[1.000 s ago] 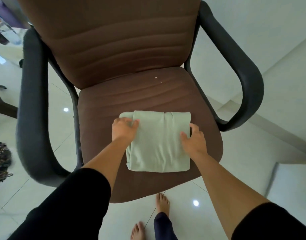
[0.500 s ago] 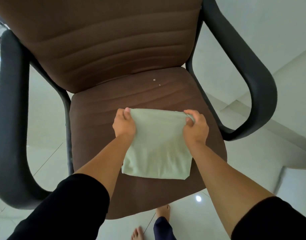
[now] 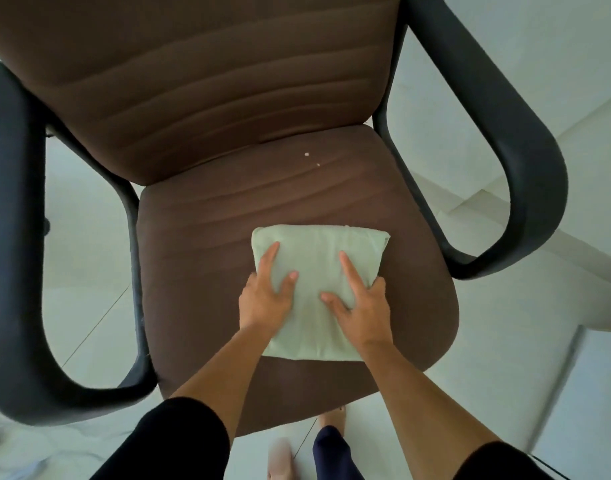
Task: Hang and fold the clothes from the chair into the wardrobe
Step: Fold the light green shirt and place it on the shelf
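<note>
Both forearms reached forward and down over the seat of the brown chair [image 3: 227, 216], black sleeves pushed up past the elbows. The left hand [image 3: 267, 297] lay flat, fingers spread, pressing the near-left part of one folded pale green cloth [image 3: 317, 251]. The right hand [image 3: 361, 306] also pressed down — index and thumb splayed on top, the other fingers curled around the cloth's right edge. The cloth lay under both palms, on the front of the seat. Two small white specks [image 3: 307, 154] sat beyond the fingertips.
</note>
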A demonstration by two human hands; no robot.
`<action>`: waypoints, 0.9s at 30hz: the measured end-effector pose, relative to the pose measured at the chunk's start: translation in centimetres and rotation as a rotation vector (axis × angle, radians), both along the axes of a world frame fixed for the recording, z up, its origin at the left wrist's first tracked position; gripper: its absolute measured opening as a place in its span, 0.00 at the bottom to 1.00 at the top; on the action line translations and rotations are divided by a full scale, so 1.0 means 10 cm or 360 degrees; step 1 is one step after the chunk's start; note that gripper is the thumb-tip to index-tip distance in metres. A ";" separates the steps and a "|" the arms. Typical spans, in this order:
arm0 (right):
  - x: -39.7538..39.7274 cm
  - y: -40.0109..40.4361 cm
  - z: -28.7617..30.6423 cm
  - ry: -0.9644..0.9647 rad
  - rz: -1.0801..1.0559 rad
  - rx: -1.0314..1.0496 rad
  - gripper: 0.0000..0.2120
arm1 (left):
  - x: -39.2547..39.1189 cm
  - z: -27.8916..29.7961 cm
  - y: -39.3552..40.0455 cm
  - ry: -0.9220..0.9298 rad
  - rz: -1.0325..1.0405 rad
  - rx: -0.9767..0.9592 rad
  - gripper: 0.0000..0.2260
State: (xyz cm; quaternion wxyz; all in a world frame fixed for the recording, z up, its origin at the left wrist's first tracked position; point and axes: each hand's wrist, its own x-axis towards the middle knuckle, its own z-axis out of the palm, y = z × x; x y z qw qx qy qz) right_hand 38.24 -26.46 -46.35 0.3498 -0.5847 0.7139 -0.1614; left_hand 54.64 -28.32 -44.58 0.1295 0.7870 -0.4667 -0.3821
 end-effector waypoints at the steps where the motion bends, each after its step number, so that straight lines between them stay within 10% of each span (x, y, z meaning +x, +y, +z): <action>1: -0.01 0.01 -0.01 -0.0027 0.0028 0.0045 0.34 | 0.03 0.00 -0.03 0.0074 0.0001 0.0008 0.25; 13: -0.22 -0.11 1.05 -0.0057 -0.0052 -0.0042 0.26 | -0.07 1.06 -0.23 0.0383 -0.0006 -0.0156 0.20; 27: -0.27 0.82 2.68 0.0115 -0.0707 -0.0477 0.28 | -0.35 2.63 0.05 0.0449 -0.0781 -0.0598 0.21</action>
